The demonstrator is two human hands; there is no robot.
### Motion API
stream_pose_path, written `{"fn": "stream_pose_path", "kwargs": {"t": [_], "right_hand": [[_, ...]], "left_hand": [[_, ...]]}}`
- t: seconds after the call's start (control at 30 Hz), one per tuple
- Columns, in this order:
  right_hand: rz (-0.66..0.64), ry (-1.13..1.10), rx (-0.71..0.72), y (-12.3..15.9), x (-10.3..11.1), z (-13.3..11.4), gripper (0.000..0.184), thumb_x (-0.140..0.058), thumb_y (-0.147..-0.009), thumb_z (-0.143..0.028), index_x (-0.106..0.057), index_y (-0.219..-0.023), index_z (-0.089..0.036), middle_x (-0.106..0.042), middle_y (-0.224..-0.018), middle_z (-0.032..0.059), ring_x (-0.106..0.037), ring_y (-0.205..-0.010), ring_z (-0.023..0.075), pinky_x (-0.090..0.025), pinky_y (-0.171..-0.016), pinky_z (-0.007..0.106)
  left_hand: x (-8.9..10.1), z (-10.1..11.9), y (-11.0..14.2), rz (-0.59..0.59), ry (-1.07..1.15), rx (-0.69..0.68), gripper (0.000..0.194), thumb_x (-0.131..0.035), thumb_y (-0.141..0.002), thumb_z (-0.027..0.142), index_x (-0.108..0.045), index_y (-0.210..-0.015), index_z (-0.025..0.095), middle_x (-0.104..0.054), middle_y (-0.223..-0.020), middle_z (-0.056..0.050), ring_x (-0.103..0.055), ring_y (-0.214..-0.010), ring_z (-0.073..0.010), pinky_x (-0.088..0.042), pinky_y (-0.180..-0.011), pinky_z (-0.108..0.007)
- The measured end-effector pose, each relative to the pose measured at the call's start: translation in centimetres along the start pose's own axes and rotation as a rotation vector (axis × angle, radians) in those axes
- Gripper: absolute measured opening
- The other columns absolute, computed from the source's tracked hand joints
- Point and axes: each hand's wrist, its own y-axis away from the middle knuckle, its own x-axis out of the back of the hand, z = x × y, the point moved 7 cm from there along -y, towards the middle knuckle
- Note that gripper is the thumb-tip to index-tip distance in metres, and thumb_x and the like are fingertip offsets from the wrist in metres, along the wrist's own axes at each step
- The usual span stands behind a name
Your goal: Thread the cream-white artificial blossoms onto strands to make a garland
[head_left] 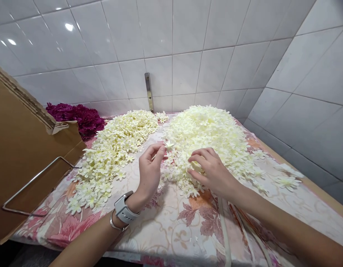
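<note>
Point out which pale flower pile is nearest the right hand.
The pale pile on the right: the right hand is at its near edge. The other pale pile lies farther left, near the cardboard.

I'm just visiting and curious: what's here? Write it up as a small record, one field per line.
Right pile: loose, creamy-white, star-shaped flowers
Left pile: similar small pale flowers
Left hand: pinched, a pale star-shaped flower at its fingertips
Right hand: fingers apart, at the right pile's near edge; contact unclear
Far left: frilly deep-purple flowers, brown cardboard
Surface: pink-and-cream floral cloth
Wall: glossy white tiles
</note>
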Motion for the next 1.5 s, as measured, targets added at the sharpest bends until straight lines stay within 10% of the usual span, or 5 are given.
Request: {"fn": "stream_pose_path", "kwargs": {"t": [0.47, 0.7, 1.03, 1.2, 1.5], "right_hand": [[-0.017, -0.92, -0.529, -1.8, -0.1, 3.6, 0.023, -0.07, -0.066, -0.038, -0.067, -0.07, -0.015, -0.062, -0.059, 0.0012, -0.058, -0.057, 0.0133, -0.048, -0.057, 0.028], [-0.024, -0.894, -0.641, -0.9, 0.1, 4.6, 0.034, -0.076, -0.056, -0.046, -0.062, -0.056, -0.015, -0.059, -0.05, 0.0006, -0.054, -0.047, 0.0117, -0.044, -0.048, 0.026], [0.306, -0.024, -0.065, -1.6, 4.2, 2.2, 0.012, -0.054, -0.084, -0.029, -0.057, -0.087, -0.018, -0.061, -0.088, 0.0091, -0.055, -0.085, 0.0223, -0.043, -0.074, 0.038], [0.144, -0.026, 0.316, -0.2, 1.9, -2.2, 0.007, -0.053, -0.086, -0.023, -0.056, -0.083, -0.016, -0.06, -0.071, 0.0061, -0.055, -0.068, 0.0181, -0.045, -0.059, 0.03], [0.006, -0.416, -0.245, -0.3, 0.6, 1.5, 0.019, -0.049, -0.085, -0.025, -0.064, -0.097, -0.019, -0.069, -0.088, 0.0055, -0.063, -0.076, 0.0171, -0.049, -0.065, 0.028]], "left_hand": [[-0.9, -1.1, 0.7, -0.066, -0.004, 0.12, 0.015, -0.059, -0.076, 0.031, -0.063, -0.07, 0.018, -0.06, -0.074, 0.001, -0.055, -0.073, -0.0134, -0.047, -0.063, -0.022], [-1.5, -2.3, 1.3, -0.118, -0.045, 0.156, 0.016, -0.059, -0.077, 0.033, -0.062, -0.07, 0.018, -0.06, -0.072, 0.0, -0.054, -0.072, -0.014, -0.047, -0.065, -0.023], [-2.3, -3.2, 2.0, -0.198, -0.086, 0.232, 0.017, -0.061, -0.076, 0.032, -0.063, -0.069, 0.017, -0.062, -0.073, -0.001, -0.055, -0.071, -0.0146, -0.046, -0.064, -0.024], [-2.9, -2.8, 2.3, -0.307, -0.156, 0.195, 0.017, -0.057, -0.08, 0.03, -0.065, -0.074, 0.017, -0.064, -0.076, -0.002, -0.057, -0.074, -0.015, -0.044, -0.066, -0.024], [-2.8, -2.8, 2.5, -0.282, -0.114, 0.181, 0.016, -0.059, -0.081, 0.033, -0.064, -0.091, 0.021, -0.065, -0.094, -0.002, -0.059, -0.09, -0.0153, -0.046, -0.075, -0.024]]}}
